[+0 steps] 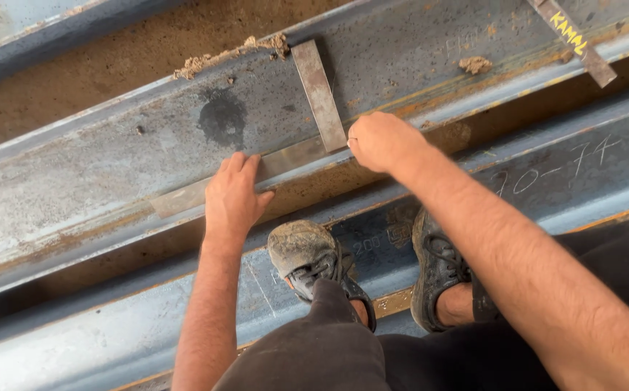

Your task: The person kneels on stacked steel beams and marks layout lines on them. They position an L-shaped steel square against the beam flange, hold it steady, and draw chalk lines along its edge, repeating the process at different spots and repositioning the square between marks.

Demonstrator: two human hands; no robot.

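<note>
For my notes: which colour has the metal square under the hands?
Plain silver-grey steel square, dull shine; the head view shows it best.

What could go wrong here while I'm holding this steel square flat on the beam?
1. The steel square lies near the edge of the upper beam; if the left hand or right hand eases off, it may shift or slide into the gap.
2. Grit clumps on the beam could lift the square and skew it.
3. Both shoes stand on the lower beam, so leaning forward risks balance.
</note>
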